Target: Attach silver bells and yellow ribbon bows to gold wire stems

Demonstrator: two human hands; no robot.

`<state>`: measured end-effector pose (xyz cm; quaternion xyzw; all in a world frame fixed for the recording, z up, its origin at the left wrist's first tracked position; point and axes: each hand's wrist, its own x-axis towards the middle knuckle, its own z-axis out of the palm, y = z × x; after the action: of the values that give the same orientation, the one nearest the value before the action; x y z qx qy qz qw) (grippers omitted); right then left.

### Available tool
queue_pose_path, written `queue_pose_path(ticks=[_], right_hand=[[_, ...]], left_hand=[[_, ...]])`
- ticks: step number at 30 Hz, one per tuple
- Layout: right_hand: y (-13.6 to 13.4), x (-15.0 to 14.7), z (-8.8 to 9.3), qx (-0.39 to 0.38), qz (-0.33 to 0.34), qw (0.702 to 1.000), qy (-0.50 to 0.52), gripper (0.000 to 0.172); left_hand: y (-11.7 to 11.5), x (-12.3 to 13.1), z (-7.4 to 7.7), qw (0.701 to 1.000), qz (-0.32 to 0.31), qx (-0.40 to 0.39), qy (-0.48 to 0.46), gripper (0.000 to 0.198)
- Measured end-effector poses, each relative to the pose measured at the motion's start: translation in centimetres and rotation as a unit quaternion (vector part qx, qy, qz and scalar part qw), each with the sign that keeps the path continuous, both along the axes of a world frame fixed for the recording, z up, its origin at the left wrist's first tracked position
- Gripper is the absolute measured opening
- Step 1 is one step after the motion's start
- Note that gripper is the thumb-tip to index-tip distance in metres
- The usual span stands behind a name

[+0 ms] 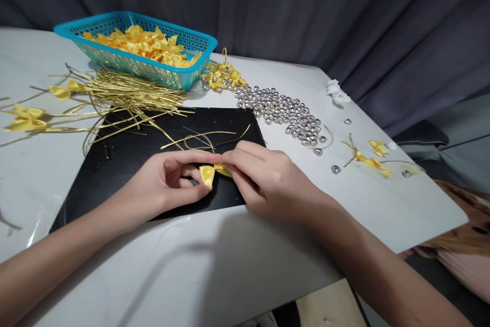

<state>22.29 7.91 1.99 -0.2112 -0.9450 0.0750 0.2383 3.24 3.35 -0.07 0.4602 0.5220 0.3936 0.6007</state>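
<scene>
A yellow satin bow is held between my two hands, just above a black board. My left hand pinches its left side, thumb below and index finger stretched along the top. On the right side, my right hand closes its fingers over the other half and partly hides it. The fingertips of both hands meet near the bow's middle. Thin gold cords lie on the board right behind my fingers; whether one is joined to the bow I cannot tell.
A blue basket of yellow bows stands at the back left, a bundle of gold cords before it. Silver beads spread behind the board. Bows with cords lie at right, others at left. A grey curtain hangs behind.
</scene>
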Motion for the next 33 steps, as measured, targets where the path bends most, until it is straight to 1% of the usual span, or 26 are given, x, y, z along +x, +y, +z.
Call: queue_pose_path(ticks=[2,4,8,10,12,15,17,20,23,25,27,29,31,33], right_hand=[[0.13,0.05,-0.02,0.002,-0.001,1.0,0.006,0.019],[0.38,0.14,0.04,0.001,0.001,1.0,0.032,0.018],[0.89,0.37,0.47,-0.007,-0.013,0.992,0.124,0.016],[0.99,0.42,0.75,-0.012,-0.037,0.987,0.156,0.015],[0.99,0.4,0.93,-0.022,-0.067,0.981,0.179,0.013],[0.96,0.28,0.86,-0.043,-0.101,0.969,0.221,0.011],[0.97,0.2,0.67,-0.062,-0.105,0.962,0.243,0.01],[1.02,0.13,0.43,-0.094,-0.11,0.956,0.256,0.009],[1.04,0.06,0.39,-0.123,-0.115,0.95,0.264,0.008],[1.04,0.0,0.43,-0.138,-0.112,0.946,0.272,0.008],[1.02,-0.06,0.49,-0.148,-0.11,0.943,0.278,0.008],[0.96,-0.11,0.54,-0.154,-0.111,0.941,0.281,0.008],[0.85,-0.15,0.57,-0.157,-0.114,0.94,0.279,0.008],[0.73,-0.18,0.61,-0.156,-0.114,0.942,0.275,0.008]], left_hand=[[0.07,-0.03,0.09,1.0,-0.007,0.009,-0.016,0.043],[0.13,-0.02,0.08,1.0,0.002,0.014,-0.023,0.04],[0.1,0.08,-0.2,0.997,0.072,0.001,-0.006,0.025],[-0.01,0.16,-0.25,0.996,0.09,0.003,0.013,0.018],[-0.14,0.28,-0.12,0.996,0.081,0.021,0.036,0.012],[-0.27,0.45,0.29,0.994,0.035,0.062,0.077,0.019],[-0.26,0.54,0.49,0.993,0.016,0.07,0.089,0.019],[-0.2,0.66,0.54,0.996,0.018,0.051,0.065,0.013],[-0.21,0.78,0.39,0.998,0.039,0.037,0.028,0.022],[-0.27,0.83,0.3,0.997,0.063,0.049,0.02,0.027],[-0.3,0.83,0.26,0.994,0.076,0.076,0.034,0.024],[-0.26,0.75,0.28,0.992,0.059,0.093,0.062,0.017],[-0.21,0.63,0.32,0.993,0.029,0.08,0.084,0.015],[-0.22,0.52,0.34,0.994,0.019,0.057,0.092,0.015]])
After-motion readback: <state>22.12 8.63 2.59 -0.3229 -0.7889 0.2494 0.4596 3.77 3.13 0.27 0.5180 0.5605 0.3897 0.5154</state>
